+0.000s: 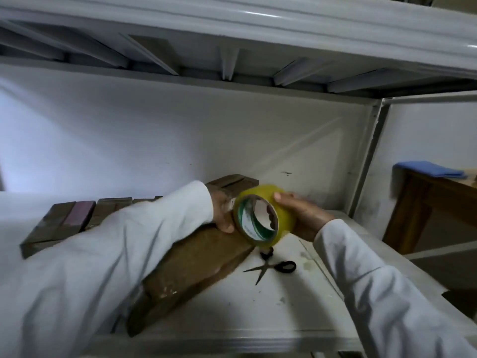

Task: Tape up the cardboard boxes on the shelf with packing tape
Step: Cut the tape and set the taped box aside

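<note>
Holding the roll of packing tape (263, 215) above the shelf (258, 306), both hands meet at it, just over the far end of the nearest cardboard box (191, 264). Right hand (302, 215): grip wrapped round the roll's outer face, fingers over the top, palm behind. Left hand (222, 213): at the roll's near rim, thumb low against the box top; fingers hidden behind the roll, so whether it pinches the tape's free end or only steadies the roll, cannot tell. Frame is motion-blurred here.

Box lies flat and long, running from the shelf's front edge diagonally toward the back wall, mid-shelf. More cardboard boxes (67, 223) sit in a row behind the left sleeve, toward the back left of the shelf; another brown box (232, 182) shows at the back, behind the hands. Scissors (273, 267) lie slightly parted on the bare shelf just right of the near box, below the roll.

Step in hand, by my reading: finding or peeling the tape's free end before laying a strip. No strip visibly spans from roll to box yet.

Next move likely calls for: left thumb anchoring the tape end on the box top, right hand drawing the roll along the seam with steady tension, then a reach for the scissors to cut. The box may slide on the smooth shelf; it needs holding down.

Off right, beyond the shelf post, a wooden table (426, 208) with a blue cloth (428, 169).
</note>
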The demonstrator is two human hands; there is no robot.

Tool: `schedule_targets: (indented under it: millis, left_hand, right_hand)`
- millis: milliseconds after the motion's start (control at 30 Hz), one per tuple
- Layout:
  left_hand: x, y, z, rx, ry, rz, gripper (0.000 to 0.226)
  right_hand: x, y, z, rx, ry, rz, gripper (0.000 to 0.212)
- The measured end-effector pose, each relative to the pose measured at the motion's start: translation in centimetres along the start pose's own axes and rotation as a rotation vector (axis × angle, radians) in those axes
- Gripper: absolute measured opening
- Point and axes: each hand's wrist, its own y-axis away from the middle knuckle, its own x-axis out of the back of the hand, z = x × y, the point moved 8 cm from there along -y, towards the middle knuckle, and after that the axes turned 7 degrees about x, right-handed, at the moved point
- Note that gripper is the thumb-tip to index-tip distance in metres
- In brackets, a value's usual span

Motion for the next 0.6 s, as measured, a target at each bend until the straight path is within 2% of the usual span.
schedule_targets:
  millis: [33, 100, 200, 267, 333, 400, 600]
  left_hand:
    - [0.3, 0.3, -0.8, 0.001, 0.057, -0.026, 0.053]
    - [0.7, 0.4, -2.0, 0.033, 0.061, 0.028, 0.052]
    - [0.6, 0.6, -2.0, 0.098, -0.040, 0.204, 0.043]
    - [-1.3, 1.0, -0.6, 0.020, 0.017, 0.163, 0.043]
    - [-3.1, 1.1, 0.0, -0.040, 0.014, 0.159, 0.068]
    - [-4.2, 0.4, -0.9, 0.023, -0.070, 0.222, 0.098]
    - [-3.5, -1.5, -2.0, 0.079, -0.096, 0.202, 0.108]
  right_hand:
    - [-0.5, -0.3, -0.5, 0.038, -0.068, -0.015, 0.061]
    - [-1.5, -1.4, 0.0, 0.024, -0.046, 0.018, 0.065]
    - [-2.1, -2.4, 0.5, 0.004, -0.058, 0.218, 0.033]
    - [-2.5, -2.7, 0.3, 0.024, -0.116, 0.252, 0.034]
    - [-3.1, -2.8, 0.3, 0.024, -0.126, 0.257, 0.039]
    - [-3.8, -2.7, 0.2, 0.003, -0.110, 0.257, 0.040]
    - [-3.5, -0.4, -1.4, -0.223, -0.017, 0.198, 0.036]
